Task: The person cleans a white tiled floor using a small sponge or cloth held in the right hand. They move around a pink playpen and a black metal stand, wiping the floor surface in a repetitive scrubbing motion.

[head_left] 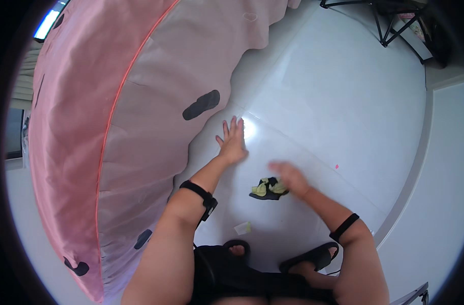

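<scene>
My left hand [233,142] is stretched out at the middle of the view, fingers spread, palm toward the pale tiled floor and nothing in it. The wavy hem of a pink cloth cover [155,101] with dark patches hangs just left of it. My right hand [291,181] is smeared by motion, so its fingers cannot be made out. Beside and partly under that hand lies a small black and yellow-green thing [262,189], like a sandal with a knotted band. Closer to my feet is a small white and light green piece [243,227], perhaps paper.
Black slippers [313,258] are on my feet at the lower edge. A black folding frame [387,25] stands at the far right, near a white wall [435,193]. One small pink speck [337,166] lies on the floor [338,91].
</scene>
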Tool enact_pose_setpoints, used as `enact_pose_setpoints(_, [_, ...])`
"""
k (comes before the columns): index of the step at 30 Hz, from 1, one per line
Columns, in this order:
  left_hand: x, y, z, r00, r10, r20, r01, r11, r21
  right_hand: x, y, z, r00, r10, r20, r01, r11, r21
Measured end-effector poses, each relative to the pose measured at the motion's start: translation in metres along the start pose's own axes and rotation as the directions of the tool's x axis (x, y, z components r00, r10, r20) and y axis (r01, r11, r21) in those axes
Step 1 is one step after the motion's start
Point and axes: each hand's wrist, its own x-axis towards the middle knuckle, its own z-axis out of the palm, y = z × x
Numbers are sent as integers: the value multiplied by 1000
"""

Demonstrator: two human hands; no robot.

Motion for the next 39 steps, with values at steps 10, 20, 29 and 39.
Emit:
enact_pose_setpoints(10, [-12,8,-2,985,-155,78,135,966,219,16,22,-44,965,-47,-257,-59,920,-387])
enact_pose_setpoints(20, [-25,8,13,991,61,-122,-35,978,204,-37,14,-2,958,111,263,10,908,-419])
enact_pose_setpoints(29, [-93,52,29,887,461,-24,-414,772,-482,-1,-55,33,840,493,-228,-200,671,714])
enact_pose_setpoints(39, [-123,-40,-62,976,-66,210,164,855,-492,-25,-35,5,745,567,-351,-452,816,359])
